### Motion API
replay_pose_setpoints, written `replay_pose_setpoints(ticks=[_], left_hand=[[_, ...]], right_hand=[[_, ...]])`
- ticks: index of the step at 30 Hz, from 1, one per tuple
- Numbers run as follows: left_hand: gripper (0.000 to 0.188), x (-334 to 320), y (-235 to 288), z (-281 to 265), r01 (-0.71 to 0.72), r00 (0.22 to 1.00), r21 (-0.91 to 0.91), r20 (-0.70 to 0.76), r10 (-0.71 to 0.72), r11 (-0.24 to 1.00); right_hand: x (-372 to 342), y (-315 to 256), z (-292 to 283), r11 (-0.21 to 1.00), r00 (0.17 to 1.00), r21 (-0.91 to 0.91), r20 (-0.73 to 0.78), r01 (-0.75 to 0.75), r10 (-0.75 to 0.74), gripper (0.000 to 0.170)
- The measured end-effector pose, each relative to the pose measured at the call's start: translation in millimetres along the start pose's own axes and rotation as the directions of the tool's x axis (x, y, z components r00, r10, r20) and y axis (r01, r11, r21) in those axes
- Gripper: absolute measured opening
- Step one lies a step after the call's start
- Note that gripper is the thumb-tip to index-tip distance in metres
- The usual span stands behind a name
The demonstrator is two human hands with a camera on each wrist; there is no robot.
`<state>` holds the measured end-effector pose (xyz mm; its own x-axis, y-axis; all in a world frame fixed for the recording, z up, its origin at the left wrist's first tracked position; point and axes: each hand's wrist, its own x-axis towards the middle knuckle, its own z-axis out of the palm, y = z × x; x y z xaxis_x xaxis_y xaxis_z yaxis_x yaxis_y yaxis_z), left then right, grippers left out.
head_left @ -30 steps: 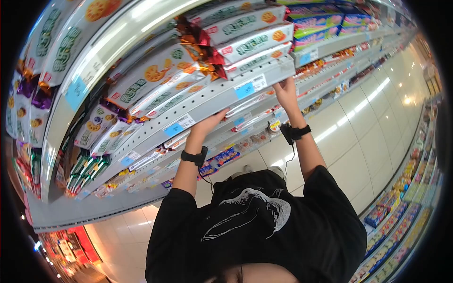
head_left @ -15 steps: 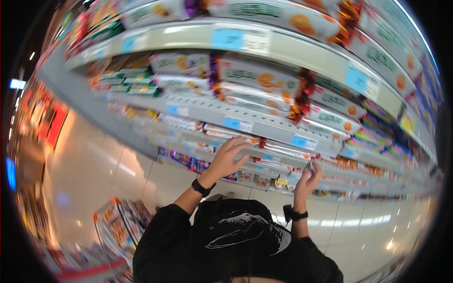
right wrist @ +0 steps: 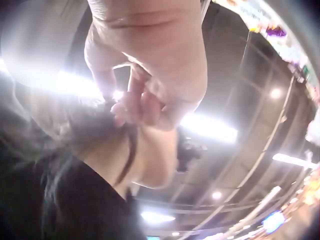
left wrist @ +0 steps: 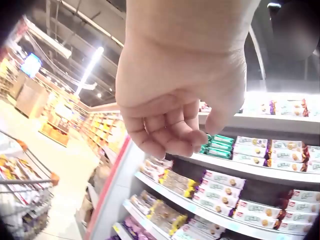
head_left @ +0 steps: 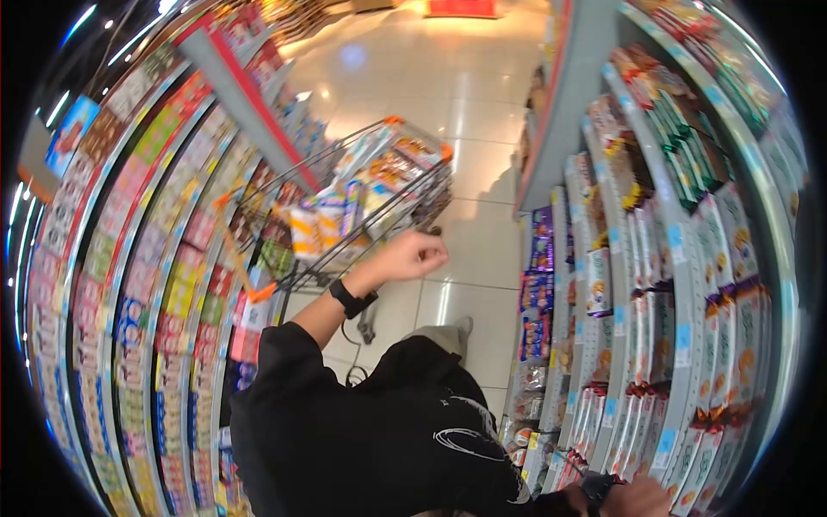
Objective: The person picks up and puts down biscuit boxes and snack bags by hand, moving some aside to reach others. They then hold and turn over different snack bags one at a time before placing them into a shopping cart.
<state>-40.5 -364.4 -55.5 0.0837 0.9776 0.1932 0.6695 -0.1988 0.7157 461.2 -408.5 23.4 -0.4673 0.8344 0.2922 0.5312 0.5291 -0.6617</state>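
My left hand (head_left: 401, 257) hangs in the air in front of the body, its fingers loosely curled with nothing in them. In the head view it lies close to the near side of a shopping cart (head_left: 445, 153) loaded with packaged goods (head_left: 345, 220). The left wrist view shows those curled fingers (left wrist: 172, 140) against shelves of biscuit packs (left wrist: 257, 215). Low at the right of the head view, my right hand (head_left: 637, 498) is blurred beside the right-hand shelves. Its fingers (right wrist: 145, 107) are bent loosely in the right wrist view, overlapping the person's neck and hair, with no item visible in them.
Shelves of white biscuit packs (head_left: 728, 327) line the right side of the aisle. Opposite stand shelves of small colourful boxes (head_left: 142, 284). Between them runs a pale tiled floor (head_left: 482, 246), which leads past the cart to a lit area. A grey shelf end panel (head_left: 575, 112) rises at the right.
Both hands have come away from the biscuit shelf. The view has turned left along the aisle, bringing the cart ahead. The left hand has come over near the cart; the right has dropped to the side.
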Motion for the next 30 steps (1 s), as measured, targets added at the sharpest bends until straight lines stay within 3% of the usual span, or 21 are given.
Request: replay_pose_setpoints(ticks=[1,2,3,4,5,7,8,9,11,16,19,21,22,24,26,28,30], left_hand=[[0.014,-15.8,-5.4,-14.3,0.098,0.995,0.009,-0.033,-0.097,0.995],[0.014,-31.9,-11.3,-24.4,0.131,0.990,0.005,-0.049,-0.131,0.991],[0.015,-46.4,-17.5,-32.8,0.188,0.980,0.038,-0.072,-0.185,0.981],[0.015,-60.1,-24.9,-39.4,0.242,0.967,0.066,-0.098,-0.235,0.968],[0.015,-74.1,-33.6,-43.8,0.267,0.959,0.051,-0.118,-0.259,0.962],[0.015,-99.2,-54.3,-48.3,0.275,0.949,0.020,-0.165,-0.268,0.961],[0.014,-111.1,-70.4,-47.2,0.292,0.937,-0.033,-0.190,-0.293,0.956],[0.014,-120.4,-82.0,-50.0,0.306,0.929,-0.048,-0.202,-0.310,0.951],[0.014,-134.2,-105.7,-61.6,0.365,0.900,-0.100,-0.217,-0.379,0.925],[0.016,-149.9,-157.3,-100.6,0.485,0.808,-0.124,-0.316,-0.498,0.866],[0.019,-155.9,-180.2,-128.5,0.562,0.784,-0.005,-0.314,-0.535,0.827],[0.022,-159.7,-193.4,-144.3,0.586,0.778,0.032,-0.301,-0.551,0.809],[0.022,-159.9,-200.3,-151.3,0.600,0.770,0.071,-0.319,-0.552,0.797],[0.022,-159.1,-214.3,-162.2,0.631,0.750,0.101,-0.330,-0.573,0.769],[0.022,-158.8,-229.9,-163.3,0.655,0.726,0.093,-0.352,-0.591,0.750],[0.023,-156.9,-240.3,-164.1,0.696,0.692,0.099,-0.358,-0.627,0.711],[0.023,-156.4,-246.1,-163.9,0.729,0.654,0.065,-0.360,-0.665,0.682]], right_hand=[[-2.1,7.5,-1.4,0.981,0.951,-0.147,0.262,-0.130,0.165,0.017],[-1.5,14.8,-2.7,0.923,0.813,-0.328,0.470,-0.200,0.343,0.021],[3.9,21.0,-3.7,0.831,0.609,-0.519,0.599,-0.200,0.520,0.025],[15.5,23.7,-2.6,0.708,0.367,-0.694,0.630,-0.131,0.685,0.029],[33.6,23.4,3.6,0.709,0.359,-0.699,0.639,-0.098,0.680,0.029],[75.1,26.5,27.5,0.629,0.236,-0.776,0.621,0.049,0.747,0.026],[76.7,68.7,31.4,0.735,0.253,-0.584,0.811,0.344,0.527,0.024],[95.1,58.7,45.3,0.728,0.241,-0.581,0.814,0.364,0.528,0.024],[138.3,35.7,81.6,0.575,0.426,-0.761,0.647,0.300,0.633,0.020],[233.4,6.0,189.6,0.677,0.429,-0.620,0.777,0.397,0.460,0.022],[286.2,-50.4,243.1,0.846,0.353,-0.307,0.923,0.436,0.153,0.015],[318.4,-104.8,253.9,0.903,0.195,0.110,0.959,0.414,-0.206,0.011],[334.3,-131.9,254.3,0.856,0.077,0.354,0.909,0.377,-0.410,0.010],[360.5,-183.1,256.0,0.589,-0.192,0.784,0.620,0.196,-0.761,0.009],[378.1,-225.7,258.1,0.292,-0.386,0.953,0.241,-0.078,-0.890,0.011],[395.6,-256.7,263.9,0.152,-0.463,0.951,0.010,-0.269,-0.886,0.015],[421.6,-274.3,279.8,0.125,-0.489,0.925,-0.072,-0.359,-0.869,0.019]])
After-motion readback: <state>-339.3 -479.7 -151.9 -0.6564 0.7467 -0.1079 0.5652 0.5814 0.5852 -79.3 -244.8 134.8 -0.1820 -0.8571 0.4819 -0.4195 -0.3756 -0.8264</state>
